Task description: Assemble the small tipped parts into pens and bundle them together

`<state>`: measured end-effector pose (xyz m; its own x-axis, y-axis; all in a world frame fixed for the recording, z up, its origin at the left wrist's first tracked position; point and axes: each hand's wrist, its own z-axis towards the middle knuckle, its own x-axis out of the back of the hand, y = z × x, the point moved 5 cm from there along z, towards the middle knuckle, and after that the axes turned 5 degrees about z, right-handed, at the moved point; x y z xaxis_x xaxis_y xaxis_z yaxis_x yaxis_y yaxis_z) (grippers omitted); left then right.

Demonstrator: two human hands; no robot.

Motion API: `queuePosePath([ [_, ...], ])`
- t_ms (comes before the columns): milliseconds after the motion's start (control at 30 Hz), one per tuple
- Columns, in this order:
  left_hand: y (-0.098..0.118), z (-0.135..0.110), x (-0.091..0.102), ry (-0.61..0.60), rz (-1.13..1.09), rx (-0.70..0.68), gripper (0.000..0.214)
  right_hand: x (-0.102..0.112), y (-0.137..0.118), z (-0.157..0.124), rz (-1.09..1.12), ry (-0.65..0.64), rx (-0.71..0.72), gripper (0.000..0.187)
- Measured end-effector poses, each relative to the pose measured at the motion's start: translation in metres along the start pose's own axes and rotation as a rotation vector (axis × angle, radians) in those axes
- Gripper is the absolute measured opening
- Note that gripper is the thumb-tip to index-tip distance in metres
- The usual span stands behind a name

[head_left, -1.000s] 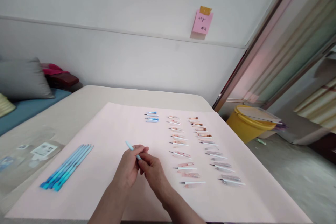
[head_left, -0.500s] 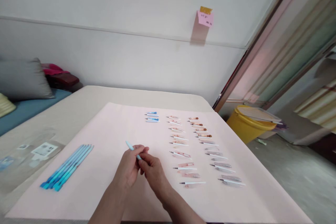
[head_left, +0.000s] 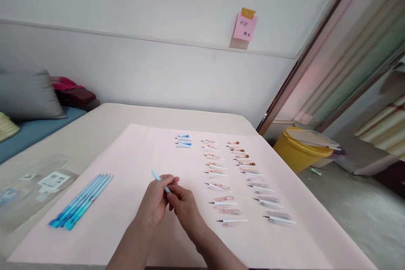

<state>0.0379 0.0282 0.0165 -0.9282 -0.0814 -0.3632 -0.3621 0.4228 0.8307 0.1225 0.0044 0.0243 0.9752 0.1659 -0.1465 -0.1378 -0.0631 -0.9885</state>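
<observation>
A light blue pen [head_left: 155,174] slants up to the left out of my two hands, above the pink sheet. My left hand [head_left: 157,199] is closed round its middle. The fingertips of my right hand [head_left: 184,203] pinch its lower end, which they partly hide. To the left lies a row of whole blue pens [head_left: 82,202], side by side. Beyond my hands are blue pen parts [head_left: 183,141] with white refills. On the right, pink pen parts [head_left: 228,211] and grey pen parts [head_left: 278,215] lie in columns with refills between them.
Brown-tipped pen parts [head_left: 243,156] lie at the far right of the pink sheet [head_left: 136,152]. A clear plastic bag [head_left: 41,194] with labels is at the left. Beyond the table stand a wall with a pink note [head_left: 245,27] and a yellow bin [head_left: 286,147].
The pink note on the wall has swung down flatter, so its writing shows more. My hands and the pen have hardly moved.
</observation>
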Motion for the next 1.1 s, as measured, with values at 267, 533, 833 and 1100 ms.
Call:
queuePosePath([
  [267,0.005,0.002,0.006,0.018,-0.071,0.010,0.021,0.002,-0.005,-0.003,-0.038,0.006,-0.025,0.023],
  [533,0.013,0.001,0.010,0.102,-0.117,-0.031,0.019,0.011,-0.012,-0.002,-0.088,0.065,-0.052,0.023],
  [833,0.025,-0.001,0.020,0.194,-0.190,-0.152,0.014,0.019,-0.003,0.002,-0.084,0.098,-0.070,0.026],
  [1100,0.026,-0.003,0.014,0.162,-0.166,-0.145,0.013,0.016,-0.004,0.000,0.070,0.066,-0.191,0.023],
])
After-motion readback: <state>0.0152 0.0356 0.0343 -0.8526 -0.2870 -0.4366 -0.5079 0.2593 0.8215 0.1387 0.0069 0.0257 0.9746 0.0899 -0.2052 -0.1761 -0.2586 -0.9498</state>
